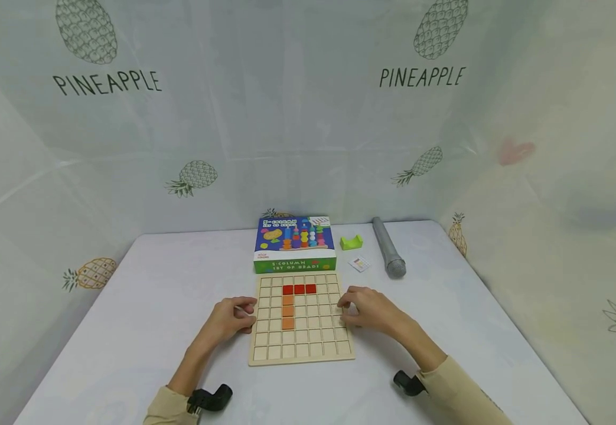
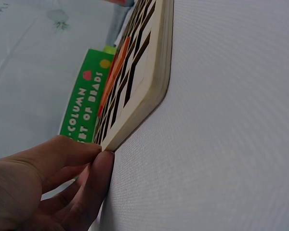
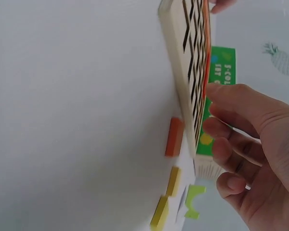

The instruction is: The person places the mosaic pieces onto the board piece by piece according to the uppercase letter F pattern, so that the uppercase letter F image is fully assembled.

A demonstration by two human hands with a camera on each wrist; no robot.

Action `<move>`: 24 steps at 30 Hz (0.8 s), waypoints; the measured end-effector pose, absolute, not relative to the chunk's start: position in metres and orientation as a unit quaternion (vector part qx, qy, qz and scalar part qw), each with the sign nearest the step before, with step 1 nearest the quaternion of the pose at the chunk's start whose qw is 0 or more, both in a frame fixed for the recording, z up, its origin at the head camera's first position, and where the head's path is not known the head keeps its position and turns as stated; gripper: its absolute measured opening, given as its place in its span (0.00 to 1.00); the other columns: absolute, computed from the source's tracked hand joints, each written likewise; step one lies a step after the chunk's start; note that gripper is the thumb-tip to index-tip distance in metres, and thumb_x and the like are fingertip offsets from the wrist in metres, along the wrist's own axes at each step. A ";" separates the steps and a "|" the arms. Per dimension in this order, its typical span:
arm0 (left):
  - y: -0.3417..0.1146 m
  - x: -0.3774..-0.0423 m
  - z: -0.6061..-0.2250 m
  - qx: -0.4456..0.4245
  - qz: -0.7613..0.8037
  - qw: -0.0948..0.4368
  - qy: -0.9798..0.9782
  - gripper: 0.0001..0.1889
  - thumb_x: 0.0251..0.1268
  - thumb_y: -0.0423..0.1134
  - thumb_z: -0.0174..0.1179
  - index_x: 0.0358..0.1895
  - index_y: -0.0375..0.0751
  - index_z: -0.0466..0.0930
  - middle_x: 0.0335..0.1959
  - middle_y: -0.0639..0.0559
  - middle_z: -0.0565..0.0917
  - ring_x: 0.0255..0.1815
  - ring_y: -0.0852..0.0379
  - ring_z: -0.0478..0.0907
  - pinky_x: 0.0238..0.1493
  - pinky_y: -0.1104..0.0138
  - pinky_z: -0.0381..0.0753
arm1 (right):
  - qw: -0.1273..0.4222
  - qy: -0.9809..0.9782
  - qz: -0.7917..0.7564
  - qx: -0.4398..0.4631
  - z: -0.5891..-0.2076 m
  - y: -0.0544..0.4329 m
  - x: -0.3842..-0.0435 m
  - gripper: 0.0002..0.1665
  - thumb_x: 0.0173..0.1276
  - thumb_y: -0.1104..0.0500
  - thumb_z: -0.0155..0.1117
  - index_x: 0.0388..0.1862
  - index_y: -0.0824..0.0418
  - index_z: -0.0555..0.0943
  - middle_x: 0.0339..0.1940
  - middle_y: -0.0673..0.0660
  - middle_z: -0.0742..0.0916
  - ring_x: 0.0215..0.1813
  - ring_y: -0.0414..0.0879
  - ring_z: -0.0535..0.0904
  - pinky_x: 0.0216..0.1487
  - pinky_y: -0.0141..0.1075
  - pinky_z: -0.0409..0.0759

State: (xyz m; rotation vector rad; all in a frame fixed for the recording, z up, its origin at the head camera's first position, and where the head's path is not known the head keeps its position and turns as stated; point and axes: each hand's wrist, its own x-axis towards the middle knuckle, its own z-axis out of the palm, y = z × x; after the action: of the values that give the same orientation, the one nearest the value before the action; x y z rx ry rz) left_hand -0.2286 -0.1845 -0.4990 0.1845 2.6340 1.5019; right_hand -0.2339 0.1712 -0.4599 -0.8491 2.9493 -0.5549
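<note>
Behind: pineapple-print curtain [image 1: 297,118]; in front, white table [image 1: 180,265]. Flat at table ctr, wooden grid board [image 1: 315,337], nr-square so long axis unclear, sides running fore-aft. Just behind, bead-set box [image 1: 294,239], green side twd viewer. L hand [image 1: 226,319] pinching board's L edge; R hand [image 1: 370,307] at R edge, fingers loosely bent, holding nothing. Back R: grey mic [image 1: 387,251], mesh head twd viewer. On board: 3 red tiles [image 1: 299,289] in row L–R, 3 orange tiles [image 1: 288,310] running viewer-ward from leftmost red.
</note>
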 end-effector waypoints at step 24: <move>-0.184 -0.230 -0.500 0.053 0.488 0.053 0.870 0.22 0.56 0.26 0.65 0.57 0.30 0.79 0.40 0.43 0.82 0.28 0.57 0.84 0.26 0.69 0.87 | 0.013 0.941 -0.170 -0.292 -0.472 0.212 -0.227 0.11 0.58 0.54 0.74 0.40 0.53 0.88 0.35 0.45 0.84 0.36 0.38 0.78 0.36 0.29 0.80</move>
State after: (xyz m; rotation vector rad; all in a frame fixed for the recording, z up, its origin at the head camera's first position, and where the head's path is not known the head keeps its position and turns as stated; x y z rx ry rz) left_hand -0.2296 -0.1838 -0.4999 0.1618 2.6443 1.4829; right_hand -0.2267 0.2123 -0.4720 -0.9094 2.9336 -0.5290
